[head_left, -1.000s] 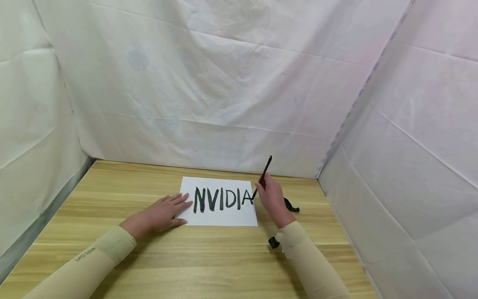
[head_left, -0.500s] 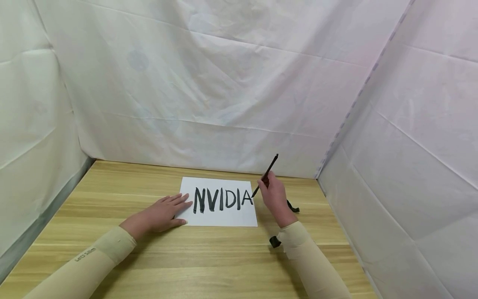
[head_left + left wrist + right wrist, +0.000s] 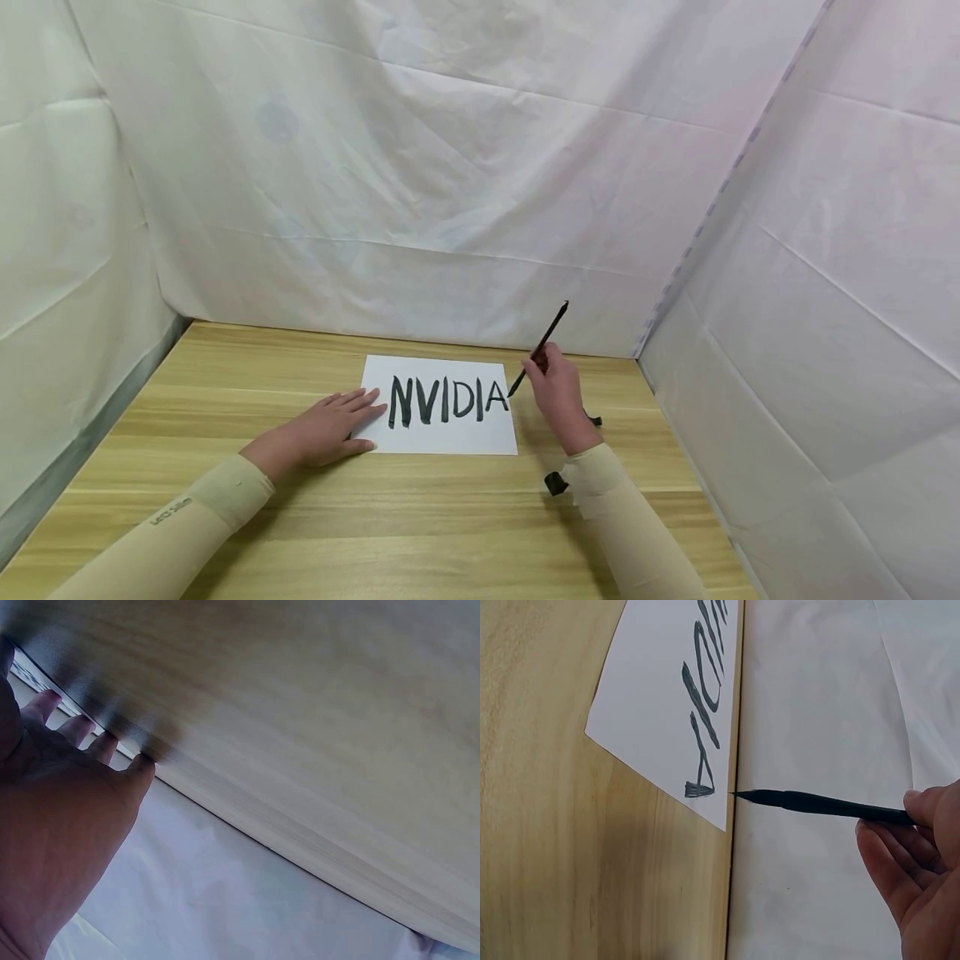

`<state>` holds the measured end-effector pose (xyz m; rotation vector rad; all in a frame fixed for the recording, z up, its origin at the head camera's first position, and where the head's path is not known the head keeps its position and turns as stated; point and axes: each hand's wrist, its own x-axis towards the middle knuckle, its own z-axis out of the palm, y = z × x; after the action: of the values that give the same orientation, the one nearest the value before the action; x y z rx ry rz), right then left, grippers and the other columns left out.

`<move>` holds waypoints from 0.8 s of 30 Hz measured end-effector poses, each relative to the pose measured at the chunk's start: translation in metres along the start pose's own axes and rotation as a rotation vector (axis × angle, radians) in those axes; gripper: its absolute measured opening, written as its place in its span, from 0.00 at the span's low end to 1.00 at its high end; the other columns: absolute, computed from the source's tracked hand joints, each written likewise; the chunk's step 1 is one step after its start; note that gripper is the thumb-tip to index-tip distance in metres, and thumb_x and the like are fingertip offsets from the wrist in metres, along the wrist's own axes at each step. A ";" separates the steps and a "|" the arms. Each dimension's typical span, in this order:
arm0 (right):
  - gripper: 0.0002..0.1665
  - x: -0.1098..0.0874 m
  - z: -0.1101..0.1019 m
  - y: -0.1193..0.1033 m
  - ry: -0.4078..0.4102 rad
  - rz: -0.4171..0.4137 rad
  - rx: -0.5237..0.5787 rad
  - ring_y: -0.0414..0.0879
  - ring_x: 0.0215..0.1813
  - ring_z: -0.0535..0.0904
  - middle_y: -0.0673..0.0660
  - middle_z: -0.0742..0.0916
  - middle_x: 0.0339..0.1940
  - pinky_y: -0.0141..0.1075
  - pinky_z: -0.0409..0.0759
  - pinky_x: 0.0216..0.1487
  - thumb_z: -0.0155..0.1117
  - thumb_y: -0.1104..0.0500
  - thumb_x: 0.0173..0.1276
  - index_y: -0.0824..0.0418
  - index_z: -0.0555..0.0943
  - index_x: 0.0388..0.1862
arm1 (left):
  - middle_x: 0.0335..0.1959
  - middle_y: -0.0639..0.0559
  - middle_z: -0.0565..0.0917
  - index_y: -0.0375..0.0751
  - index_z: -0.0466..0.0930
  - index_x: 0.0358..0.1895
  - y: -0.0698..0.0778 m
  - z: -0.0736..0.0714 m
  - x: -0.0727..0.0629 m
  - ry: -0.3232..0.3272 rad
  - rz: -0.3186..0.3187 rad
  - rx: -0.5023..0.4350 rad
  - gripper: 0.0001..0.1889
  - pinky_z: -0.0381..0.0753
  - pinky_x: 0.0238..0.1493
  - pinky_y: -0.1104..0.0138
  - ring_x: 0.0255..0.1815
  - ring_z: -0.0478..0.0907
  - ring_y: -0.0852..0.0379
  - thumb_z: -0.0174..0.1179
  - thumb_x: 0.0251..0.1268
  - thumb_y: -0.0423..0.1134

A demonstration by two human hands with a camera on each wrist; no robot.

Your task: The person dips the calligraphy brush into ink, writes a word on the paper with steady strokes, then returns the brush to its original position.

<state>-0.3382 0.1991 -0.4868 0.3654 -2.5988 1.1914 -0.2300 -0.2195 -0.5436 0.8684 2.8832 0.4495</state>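
A white sheet of paper lies on the table, with NVIDIA lettered across it in thick black strokes. My left hand rests on its left edge, fingers spread. In the left wrist view the fingertips appear along the paper and table surface. A slim black brush is pinched between the thumb and fingers of my right hand. Its pointed tip slants down beside the final A, near the sheet's right edge. The right wrist view has the brush side-on, tip level with the sheet's corner area.
The wood-grain table backs onto a white cloth wall, with more cloth at both sides. A black item lies partly hidden behind my right wrist. A small black piece shows by the right cuff.
My right hand has moved slightly right with the brush, whose top now leans further right. Its tip has come off the A's lower right stroke. The left hand and paper have stayed still.
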 end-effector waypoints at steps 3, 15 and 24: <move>0.08 0.001 -0.002 0.000 0.002 0.014 0.024 0.48 0.41 0.87 0.55 0.89 0.40 0.43 0.85 0.38 0.70 0.55 0.85 0.58 0.81 0.48 | 0.88 0.33 0.62 0.39 0.67 0.86 0.000 0.000 0.000 -0.002 -0.001 0.003 0.37 0.61 0.81 0.31 0.87 0.57 0.28 0.58 0.87 0.59; 0.07 0.004 -0.013 0.006 -0.058 0.042 0.105 0.62 0.41 0.89 0.57 0.89 0.36 0.56 0.91 0.47 0.70 0.56 0.84 0.58 0.87 0.54 | 0.87 0.32 0.64 0.37 0.68 0.85 0.005 -0.005 -0.001 0.003 0.006 0.010 0.37 0.63 0.80 0.31 0.86 0.60 0.27 0.60 0.86 0.56; 0.13 0.004 -0.022 0.010 -0.143 0.080 0.130 0.59 0.38 0.90 0.58 0.89 0.37 0.49 0.93 0.43 0.70 0.57 0.84 0.61 0.89 0.60 | 0.87 0.33 0.63 0.38 0.68 0.85 0.004 -0.003 0.000 -0.001 0.003 0.004 0.37 0.62 0.80 0.31 0.86 0.59 0.28 0.59 0.86 0.57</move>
<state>-0.3424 0.2219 -0.4781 0.3887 -2.6863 1.4142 -0.2287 -0.2171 -0.5392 0.8740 2.8834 0.4441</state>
